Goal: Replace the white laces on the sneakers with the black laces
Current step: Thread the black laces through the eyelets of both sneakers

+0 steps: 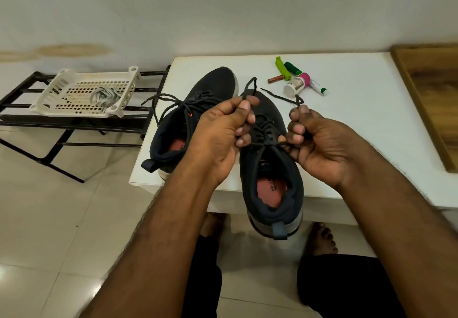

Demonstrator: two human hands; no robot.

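Tying off the black lace point(266, 141) on the sneaker point(271, 169) at the table's point(359, 124) 6 o'clock edge; left hand point(220, 134) and right hand point(319, 144) each grip a loop. Soft, limp cord, probably slips, so pinch near the knot.

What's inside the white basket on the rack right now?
The white basket on the black rack holds a bundle of white laces, loosely heaped. Nothing else shows through, though whatever lies under the heap is hidden.
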